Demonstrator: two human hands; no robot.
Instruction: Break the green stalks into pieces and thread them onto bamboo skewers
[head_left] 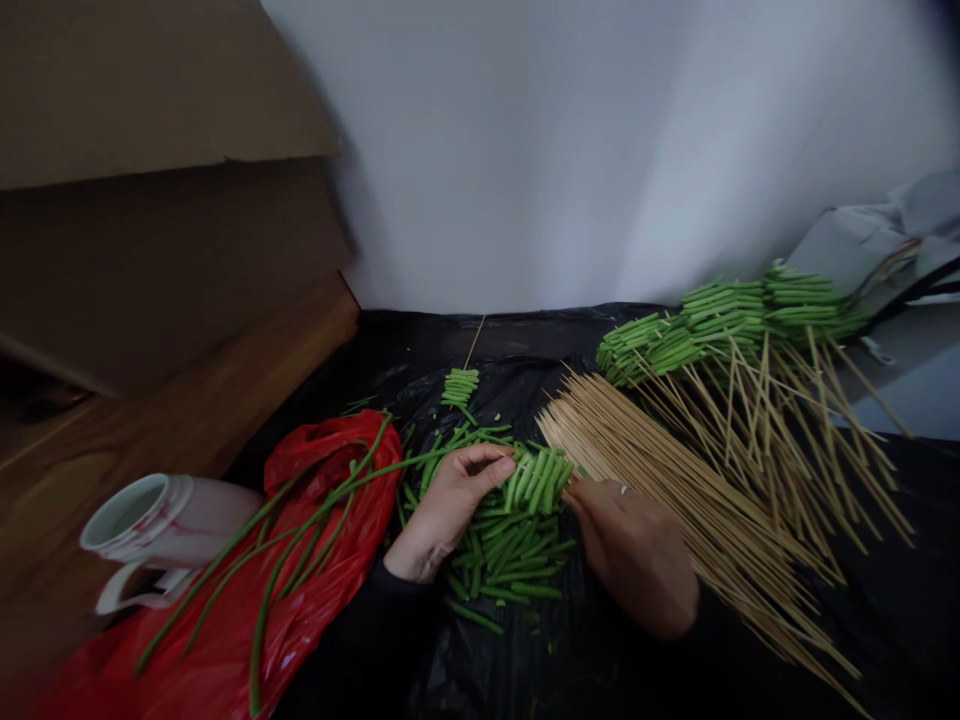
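Between my two hands is a bamboo skewer threaded with short green stalk pieces (538,480), which look like cut garlic scapes. The thumb and fingers of my left hand (461,500) pinch at the left end of the row. My right hand (634,550), with a ring on one finger, is closed around the skewer at the right end of the row; its fingertips are partly hidden. Beneath both hands lies a heap of loose cut stalk pieces (510,565). A short finished-looking skewer of pieces (460,387) rests beyond the heap.
Bare bamboo skewers (675,490) lie fanned at the right, with stacked loaded skewers (724,315) behind them. At left, long uncut stalks (300,545) lie on a red plastic bag (330,610) near a tipped white pitcher (195,515). Black plastic sheeting (517,350) meets a pale wall (510,160).
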